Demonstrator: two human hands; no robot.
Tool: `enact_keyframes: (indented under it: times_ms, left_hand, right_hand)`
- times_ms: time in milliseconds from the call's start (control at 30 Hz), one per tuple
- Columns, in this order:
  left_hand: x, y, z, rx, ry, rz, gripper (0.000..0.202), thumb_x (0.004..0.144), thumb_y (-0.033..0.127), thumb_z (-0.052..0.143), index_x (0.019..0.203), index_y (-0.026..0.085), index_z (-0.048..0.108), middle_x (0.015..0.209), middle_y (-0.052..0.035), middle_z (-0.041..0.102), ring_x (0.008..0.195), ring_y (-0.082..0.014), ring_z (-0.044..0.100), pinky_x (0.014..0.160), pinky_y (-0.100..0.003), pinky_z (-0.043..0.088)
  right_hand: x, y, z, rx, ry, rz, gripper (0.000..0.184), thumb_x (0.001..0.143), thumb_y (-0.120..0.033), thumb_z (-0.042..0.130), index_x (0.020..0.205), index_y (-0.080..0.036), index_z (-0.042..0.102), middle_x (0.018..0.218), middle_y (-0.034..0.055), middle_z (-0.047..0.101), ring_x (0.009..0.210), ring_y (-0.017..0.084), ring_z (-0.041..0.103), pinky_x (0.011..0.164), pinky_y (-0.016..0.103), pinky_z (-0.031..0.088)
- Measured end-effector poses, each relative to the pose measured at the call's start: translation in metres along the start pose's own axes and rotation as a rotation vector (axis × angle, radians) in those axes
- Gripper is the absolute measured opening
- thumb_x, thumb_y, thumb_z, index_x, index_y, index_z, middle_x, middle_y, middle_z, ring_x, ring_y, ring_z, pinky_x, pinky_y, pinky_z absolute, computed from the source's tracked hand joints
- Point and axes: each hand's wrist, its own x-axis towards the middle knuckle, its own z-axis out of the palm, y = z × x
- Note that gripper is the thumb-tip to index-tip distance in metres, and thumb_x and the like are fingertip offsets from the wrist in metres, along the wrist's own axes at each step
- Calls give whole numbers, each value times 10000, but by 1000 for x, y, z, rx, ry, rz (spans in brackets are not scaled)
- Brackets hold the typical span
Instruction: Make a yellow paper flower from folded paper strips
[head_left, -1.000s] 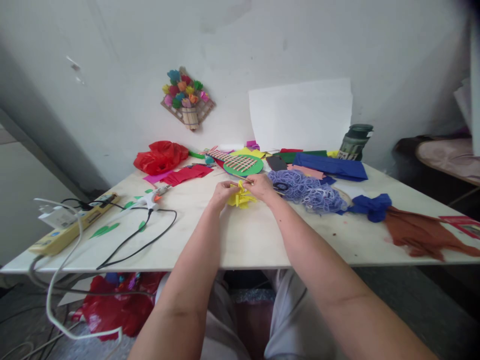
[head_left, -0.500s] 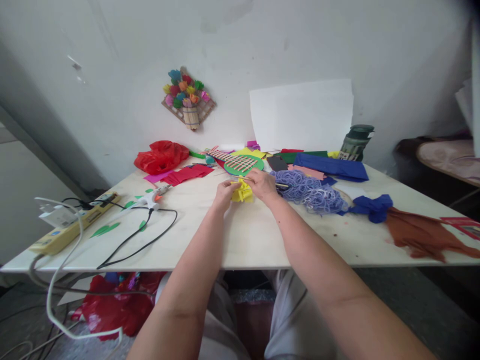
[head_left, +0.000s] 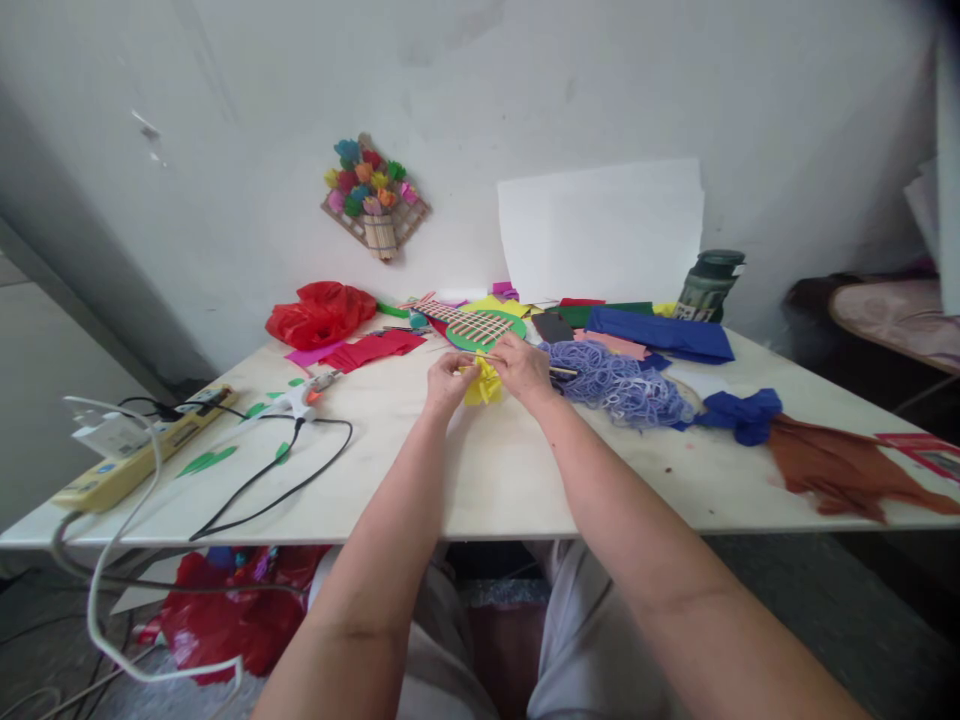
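Note:
Both my hands meet over the middle of the white table (head_left: 495,480). My left hand (head_left: 447,380) and my right hand (head_left: 523,368) are closed in a pinch on a small yellow cut-paper piece (head_left: 481,385), held just above the tabletop. A thin wooden stick (head_left: 559,371) runs from the paper to the right, past my right hand. Most of the yellow paper is hidden between my fingers.
A purple pile of loops (head_left: 622,385) lies right of my hands, with blue (head_left: 739,413) and brown (head_left: 847,465) crepe paper beyond. A green woven disc (head_left: 484,328), red paper (head_left: 371,350) and a red bag (head_left: 319,312) sit behind. A glue gun (head_left: 304,398), its black cord and a power strip (head_left: 127,460) lie left.
The yellow paper has been gathered from a spread, fringed shape into a tighter bunch between my fingers. Both hands have shifted slightly away from me.

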Motion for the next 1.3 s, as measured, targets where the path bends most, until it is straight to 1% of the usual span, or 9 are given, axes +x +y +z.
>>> enact_keyframes:
  times_ms: [100,200,400,533,733,833,967,1167,1300]
  left_hand:
    - [0,-1,-1,80,39,66,139,562,276,633,628,161,590,653,-3,584,644,-122,516,589,-218,385]
    - [-2,1,-3,132,36,78,127,573,275,625,614,161,588,555,19,525,570,-108,473,542,-212,355]
    - [-7,8,-5,53,-1,119,128,584,267,612,615,150,569,633,0,569,577,-106,493,551,-220,382]
    - [-7,8,-5,-9,-3,138,118,575,253,614,579,152,553,657,-8,586,625,-117,526,575,-228,399]
    - [-9,11,-4,-50,-12,80,154,553,256,660,593,144,562,599,10,565,537,-91,491,533,-219,389]
    - [-10,14,-4,-74,-54,59,204,532,279,695,618,136,577,606,8,568,518,-85,487,514,-216,383]
    - [-11,15,-5,-108,-111,39,212,529,280,708,626,135,588,610,4,575,530,-88,503,541,-224,403]
    - [-10,14,-6,-176,-205,92,186,546,265,699,586,133,574,713,-28,616,665,-121,553,642,-247,433]
    - [-9,10,-7,-131,-191,52,196,567,280,687,589,127,567,601,-4,573,557,-92,504,552,-222,395]
  right_hand:
    - [1,0,1,25,12,18,195,809,-301,484,802,-205,655,925,24,601,792,141,532,608,236,331]
    - [3,-1,3,52,10,38,207,810,-295,476,764,-192,649,909,30,607,791,142,530,609,236,330]
    - [9,-5,6,74,-8,135,167,780,-268,491,746,-184,632,845,37,612,765,150,518,614,239,334]
    - [12,-7,5,86,7,145,151,768,-251,489,745,-178,619,859,40,604,755,147,509,616,241,333]
    - [13,-7,8,117,20,139,132,757,-245,493,708,-178,596,858,31,591,749,143,499,604,242,325]
    - [13,-8,9,128,29,147,119,747,-243,504,686,-178,584,821,24,585,729,140,492,594,241,318]
    - [13,-8,8,133,44,161,125,742,-243,505,654,-179,568,807,19,582,706,134,484,571,240,299]
    - [15,-7,8,140,27,179,141,734,-247,515,624,-173,561,774,20,576,670,124,473,569,238,301]
    - [15,-8,9,127,25,181,148,726,-256,524,609,-173,559,757,18,580,661,124,471,562,239,298]
